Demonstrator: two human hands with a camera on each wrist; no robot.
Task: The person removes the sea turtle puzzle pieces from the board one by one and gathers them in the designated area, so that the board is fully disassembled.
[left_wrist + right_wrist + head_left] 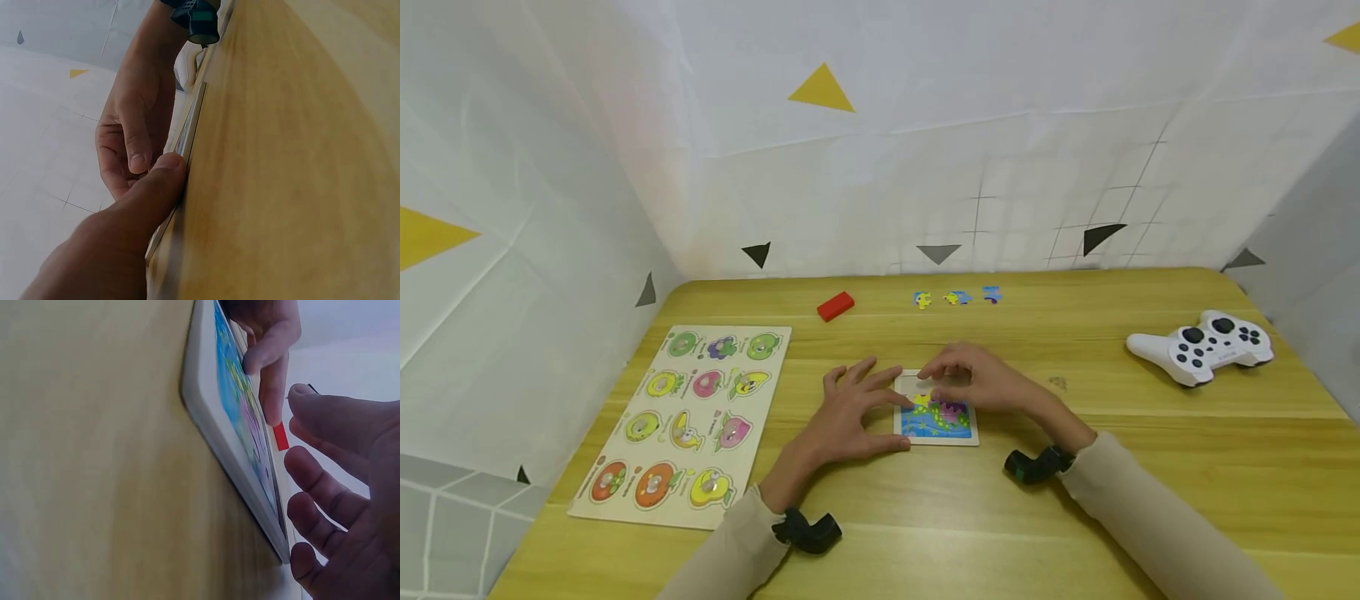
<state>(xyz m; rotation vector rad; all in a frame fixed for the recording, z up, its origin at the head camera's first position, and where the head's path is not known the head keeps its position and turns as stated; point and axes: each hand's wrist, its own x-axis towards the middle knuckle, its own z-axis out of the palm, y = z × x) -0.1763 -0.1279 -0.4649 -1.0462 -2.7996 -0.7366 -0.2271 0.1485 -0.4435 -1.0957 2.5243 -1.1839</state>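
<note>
A small jigsaw puzzle (942, 432) lies in a pale frame on the table, its lower part filled with blue, yellow and purple pieces; the upper strip shows bare backing. At its left side my left hand (850, 415) lies with fingers spread, the thumb touching the frame's edge and a fingertip over the picture. In the right wrist view, the puzzle (240, 406) appears nearly edge-on. Over its upper part hovers my right hand (981, 381), fingers loosely bent, thumb and index finger apart in the head view. I see no piece between them, though the fingers partly hide that spot.
Three loose puzzle pieces (957, 297) lie in a row near the table's back edge. A red block (836, 306) is left of them. On the left lies a fruit peg board (696, 425); a white game controller (1206, 348) sits at the right.
</note>
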